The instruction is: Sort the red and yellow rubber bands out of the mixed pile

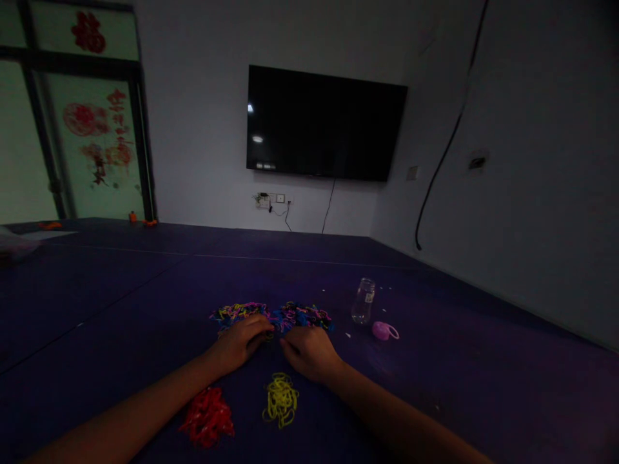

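A mixed pile of small coloured rubber bands (242,312), in blue, pink, yellow and black, lies spread in front of both hands. At the pile's near edge, my left hand (242,343) has its fingers curled together and touching the bands. My right hand (310,353) bends down against the right half of the pile, fingers closed and mostly hidden under the hand. Whatever is between either hand's fingertips is too small to make out. Closer to me lie a heap of red rubber bands (209,417) by my left forearm and a heap of yellow rubber bands (281,400) between my arms.
To the right of the pile stands a clear bottle (362,305), uncapped. A pink cap with a loop (382,330) lies beside it. Small white scraps dot the dark purple mat (159,341). A television (326,125) hangs on the far wall, and a cable (447,148) runs down the right wall.
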`<action>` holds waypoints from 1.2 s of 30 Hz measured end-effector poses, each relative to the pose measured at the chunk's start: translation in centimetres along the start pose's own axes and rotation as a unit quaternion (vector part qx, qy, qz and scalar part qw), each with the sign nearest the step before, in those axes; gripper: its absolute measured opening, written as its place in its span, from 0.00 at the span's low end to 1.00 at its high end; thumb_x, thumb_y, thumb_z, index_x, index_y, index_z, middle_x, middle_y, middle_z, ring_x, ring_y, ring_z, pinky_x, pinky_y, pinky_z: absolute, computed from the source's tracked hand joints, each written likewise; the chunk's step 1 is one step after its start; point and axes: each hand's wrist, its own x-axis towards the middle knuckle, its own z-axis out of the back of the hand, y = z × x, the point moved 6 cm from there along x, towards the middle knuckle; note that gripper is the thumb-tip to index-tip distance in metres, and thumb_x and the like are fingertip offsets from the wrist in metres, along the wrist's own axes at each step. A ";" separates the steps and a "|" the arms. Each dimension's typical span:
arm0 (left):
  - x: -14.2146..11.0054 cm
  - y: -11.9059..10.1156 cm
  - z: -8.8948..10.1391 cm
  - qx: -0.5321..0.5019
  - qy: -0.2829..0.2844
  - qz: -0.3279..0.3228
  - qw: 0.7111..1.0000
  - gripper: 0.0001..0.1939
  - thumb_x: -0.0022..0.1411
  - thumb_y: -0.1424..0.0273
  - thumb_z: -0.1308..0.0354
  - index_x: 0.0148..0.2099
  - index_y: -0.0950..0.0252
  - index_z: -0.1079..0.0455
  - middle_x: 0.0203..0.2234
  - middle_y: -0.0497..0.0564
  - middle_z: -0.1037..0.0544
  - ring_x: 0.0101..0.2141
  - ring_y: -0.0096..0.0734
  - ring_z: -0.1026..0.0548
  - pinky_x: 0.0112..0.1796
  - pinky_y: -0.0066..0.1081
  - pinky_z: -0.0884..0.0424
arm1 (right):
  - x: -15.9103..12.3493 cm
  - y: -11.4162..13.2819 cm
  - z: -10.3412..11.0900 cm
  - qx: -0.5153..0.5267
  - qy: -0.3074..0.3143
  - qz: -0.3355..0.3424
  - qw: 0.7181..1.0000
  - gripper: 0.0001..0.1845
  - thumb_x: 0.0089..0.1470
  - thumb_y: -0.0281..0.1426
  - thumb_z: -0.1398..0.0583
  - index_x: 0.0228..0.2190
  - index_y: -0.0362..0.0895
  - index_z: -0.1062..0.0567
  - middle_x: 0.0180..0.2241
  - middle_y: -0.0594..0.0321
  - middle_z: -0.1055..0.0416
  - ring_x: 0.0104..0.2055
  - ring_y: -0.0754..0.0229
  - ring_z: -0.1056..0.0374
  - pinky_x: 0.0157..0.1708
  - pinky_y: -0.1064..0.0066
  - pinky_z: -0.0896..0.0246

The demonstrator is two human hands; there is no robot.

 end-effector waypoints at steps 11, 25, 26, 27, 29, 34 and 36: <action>-0.1 -0.3 -0.1 0.003 -0.004 0.006 1.000 0.12 0.62 0.77 0.49 0.47 0.62 0.32 0.41 0.53 0.25 0.43 0.33 0.27 0.45 0.35 0.30 | 0.1 0.9 0.1 0.128 -0.013 0.102 0.986 0.19 0.56 0.26 0.47 0.49 0.45 0.31 0.47 0.59 0.29 0.49 0.58 0.35 0.49 0.67 0.42; -0.1 0.7 1.0 0.124 -0.070 0.055 0.988 0.15 0.59 0.77 0.52 0.45 0.62 0.30 0.42 0.53 0.24 0.44 0.36 0.28 0.46 0.39 0.31 | 0.1 1.5 -0.7 0.325 0.026 0.146 0.934 0.36 0.45 0.15 0.52 0.56 0.42 0.37 0.53 0.55 0.34 0.57 0.60 0.40 0.56 0.62 0.45; -0.1 0.9 1.0 0.125 -0.075 0.067 0.987 0.16 0.58 0.78 0.53 0.45 0.63 0.30 0.42 0.53 0.24 0.44 0.35 0.28 0.47 0.39 0.31 | 0.1 1.4 -0.8 0.348 0.026 0.138 0.927 0.36 0.43 0.15 0.53 0.55 0.43 0.35 0.52 0.57 0.32 0.56 0.61 0.39 0.56 0.63 0.45; -0.1 1.2 1.0 0.126 -0.078 0.076 0.986 0.16 0.58 0.78 0.53 0.45 0.63 0.30 0.42 0.53 0.24 0.44 0.35 0.28 0.47 0.39 0.32 | 0.1 1.3 -0.9 0.370 0.024 0.128 0.920 0.36 0.42 0.15 0.53 0.53 0.44 0.33 0.50 0.58 0.30 0.54 0.61 0.37 0.55 0.64 0.43; -0.1 1.4 1.0 0.127 -0.075 0.085 0.986 0.15 0.58 0.78 0.52 0.44 0.63 0.29 0.41 0.52 0.24 0.44 0.36 0.27 0.46 0.39 0.31 | 0.1 1.0 -1.0 0.406 0.017 0.104 0.908 0.33 0.40 0.16 0.53 0.48 0.44 0.27 0.44 0.60 0.26 0.48 0.61 0.32 0.51 0.66 0.39; 0.0 0.8 1.0 0.127 -0.048 0.070 0.988 0.14 0.60 0.76 0.52 0.45 0.63 0.30 0.41 0.53 0.24 0.43 0.36 0.27 0.44 0.37 0.30 | -0.2 -0.2 -1.1 0.451 -0.012 -0.004 0.893 0.23 0.40 0.20 0.50 0.34 0.42 0.20 0.29 0.61 0.23 0.32 0.61 0.27 0.34 0.70 0.32; 0.0 0.7 1.0 0.129 -0.043 0.065 0.989 0.13 0.62 0.75 0.53 0.45 0.63 0.30 0.42 0.53 0.24 0.43 0.36 0.27 0.44 0.37 0.31 | -0.3 -0.2 -1.3 0.475 -0.009 -0.046 0.878 0.21 0.40 0.21 0.50 0.31 0.41 0.20 0.25 0.61 0.23 0.27 0.62 0.28 0.29 0.72 0.33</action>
